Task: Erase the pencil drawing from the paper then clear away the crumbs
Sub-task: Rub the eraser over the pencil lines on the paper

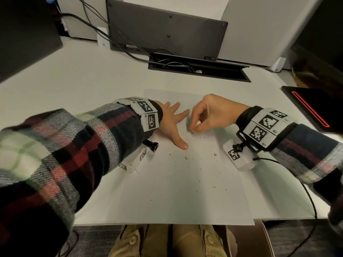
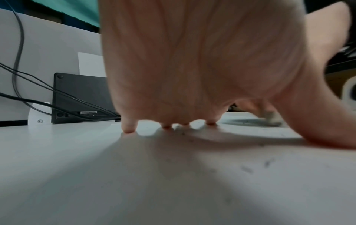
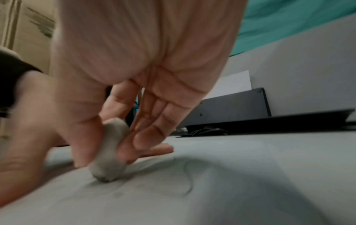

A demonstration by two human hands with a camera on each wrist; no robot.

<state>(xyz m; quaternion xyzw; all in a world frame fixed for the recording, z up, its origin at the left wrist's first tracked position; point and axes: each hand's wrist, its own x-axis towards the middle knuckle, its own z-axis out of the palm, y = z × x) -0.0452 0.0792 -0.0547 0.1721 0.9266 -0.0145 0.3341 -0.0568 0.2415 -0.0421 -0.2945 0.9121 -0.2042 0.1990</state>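
Note:
A white sheet of paper point(image 1: 178, 186) lies on the desk in front of me. My left hand point(image 1: 174, 123) lies flat on its upper left part, fingers spread, pressing it down; the fingertips point(image 2: 128, 129) touch the sheet. My right hand point(image 1: 202, 119) pinches a worn white eraser point(image 3: 109, 150) between thumb and fingers, its grey tip on the paper just right of the left hand. The eraser point(image 1: 194, 127) shows only partly in the head view. Faint pencil lines point(image 3: 189, 178) remain near the tip. Dark eraser crumbs point(image 1: 186, 158) are scattered over the sheet's middle.
The paper's near edge hangs over the desk's front edge point(image 1: 92, 222). A dark monitor base point(image 1: 167, 28) and an open cable tray point(image 1: 200, 69) with cables stand behind. A black device with a red stripe point(image 1: 311, 108) lies at the right.

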